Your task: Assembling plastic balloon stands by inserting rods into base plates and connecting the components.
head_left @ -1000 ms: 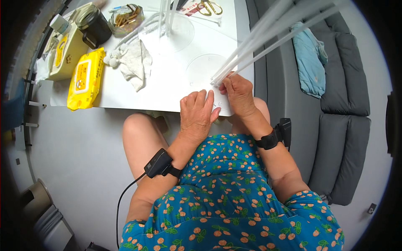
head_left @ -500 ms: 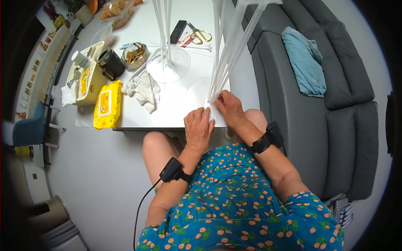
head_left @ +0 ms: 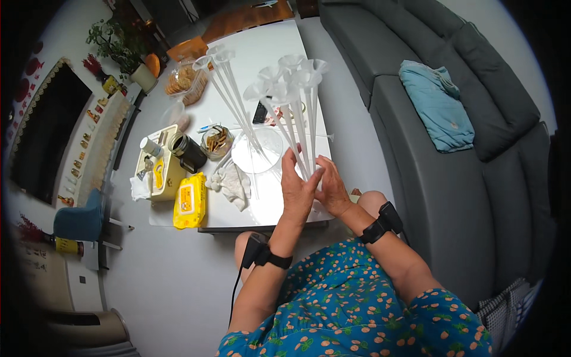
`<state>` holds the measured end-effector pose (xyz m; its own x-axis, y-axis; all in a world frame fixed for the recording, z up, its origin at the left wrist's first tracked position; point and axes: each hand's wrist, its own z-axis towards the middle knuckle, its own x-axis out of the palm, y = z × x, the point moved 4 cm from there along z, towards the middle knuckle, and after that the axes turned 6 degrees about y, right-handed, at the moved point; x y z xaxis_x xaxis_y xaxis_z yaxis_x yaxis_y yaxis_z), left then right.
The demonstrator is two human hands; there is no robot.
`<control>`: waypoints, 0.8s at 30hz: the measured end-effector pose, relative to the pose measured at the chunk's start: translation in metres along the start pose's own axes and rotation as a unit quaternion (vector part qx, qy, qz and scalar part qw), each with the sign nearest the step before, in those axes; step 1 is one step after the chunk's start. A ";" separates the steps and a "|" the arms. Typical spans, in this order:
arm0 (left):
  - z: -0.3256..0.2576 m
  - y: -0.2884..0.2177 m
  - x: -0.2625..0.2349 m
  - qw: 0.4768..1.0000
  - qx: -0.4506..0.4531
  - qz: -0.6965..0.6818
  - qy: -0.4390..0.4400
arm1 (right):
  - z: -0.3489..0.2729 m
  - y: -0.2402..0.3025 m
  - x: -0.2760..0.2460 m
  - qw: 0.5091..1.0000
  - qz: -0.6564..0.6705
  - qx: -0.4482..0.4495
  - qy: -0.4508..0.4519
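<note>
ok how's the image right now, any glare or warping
Head view, table: glare washes out part of the white table near the clear round base; head view, right side: fisheye distortion bends the grey sofa; head view, corners: black vignetting; head view, middle: translucent flared-top sticks overlap, their outlines hard to separate.

Nothing fully legible. Yellow wet-wipes pack (head_left: 190,200), near-left corner of white table (head_left: 262,47): printed label around pale panel, dark print down one side, too small to read. Red-and-white card (head_left: 271,120), on table's right half: print partly covered, unclear. Wall (head_left: 37,257) well left of table: rows of dark character-like marks, blurred, unreadable.
</note>
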<state>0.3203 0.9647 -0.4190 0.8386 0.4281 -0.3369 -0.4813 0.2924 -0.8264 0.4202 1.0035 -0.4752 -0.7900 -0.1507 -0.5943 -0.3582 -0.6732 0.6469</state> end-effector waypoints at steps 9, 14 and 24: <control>0.030 -0.026 0.018 0.980 -0.099 -0.173 0.004 | 0.019 0.008 -0.041 0.998 0.004 -0.021 -0.063; 0.050 -0.035 0.011 0.971 -0.061 -0.231 0.015 | 0.027 0.011 -0.025 0.992 0.109 0.041 0.046; 0.074 -0.030 0.013 0.948 -0.058 -0.312 0.041 | 0.059 -0.005 0.004 0.972 0.182 0.136 0.053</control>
<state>0.3263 1.0246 -0.3654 0.9701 0.1333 0.2029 0.1414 0.3692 -0.9185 0.3896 1.0487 -0.4522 -0.8387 -0.4263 -0.3389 -0.1948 -0.3463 0.9177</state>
